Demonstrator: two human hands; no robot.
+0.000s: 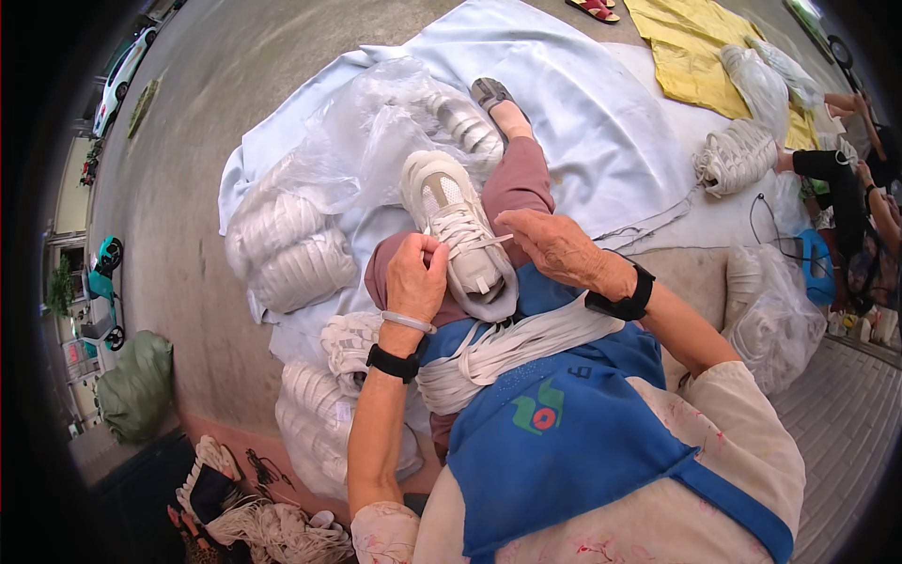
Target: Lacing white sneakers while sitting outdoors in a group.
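Observation:
A white and beige sneaker (442, 193) rests on my lap, its toe pointing away from me. Flat white shoelaces (462, 235) cross its front, and one strand stretches sideways toward both hands. My left hand (416, 279) is closed in a pinch at the shoe's left side, on the lace. On the right, my right hand (559, 248) has its fingers bent together at the other end of that strand. A thick bundle of white laces (526, 350) lies across my lap over a blue apron (554, 442).
Bundled shoes in clear plastic (291, 244) lie on a pale blue sheet (573, 94) ahead and left. More white shoes (319, 414) sit by my left arm. Loose laces (282, 531) lie lower left. Another person's arm (878, 207) shows at right, near a wrapped bundle (738, 158).

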